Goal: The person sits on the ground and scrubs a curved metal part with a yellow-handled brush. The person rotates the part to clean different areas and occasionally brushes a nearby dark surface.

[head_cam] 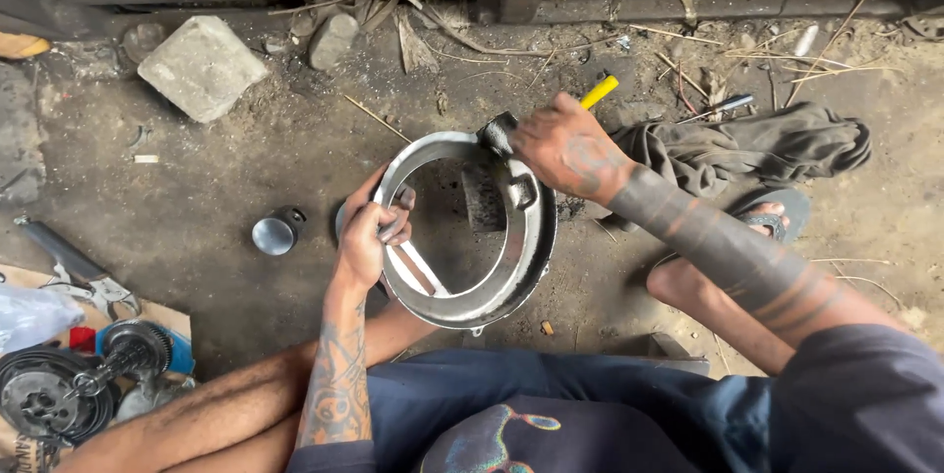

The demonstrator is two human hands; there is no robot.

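Note:
A round grey metal ring housing (pixel 521 257) stands tilted on the dirt ground in front of me. My left hand (pixel 364 242) grips its left rim. My right hand (pixel 565 148) is closed on a yellow-handled brush (pixel 599 91), whose dark bristle head (pixel 498 132) presses on the top of the ring. A flat metal strip (pixel 421 266) crosses the ring's lower inside.
A dark grey rag (pixel 747 144) lies to the right. A small metal cup (pixel 274 234) sits left of the ring. A stone block (pixel 202 65) lies at the back left. Pliers (pixel 88 281) and motor parts (pixel 69 389) rest on cardboard at the lower left. My sandalled foot (pixel 767 222) is on the right.

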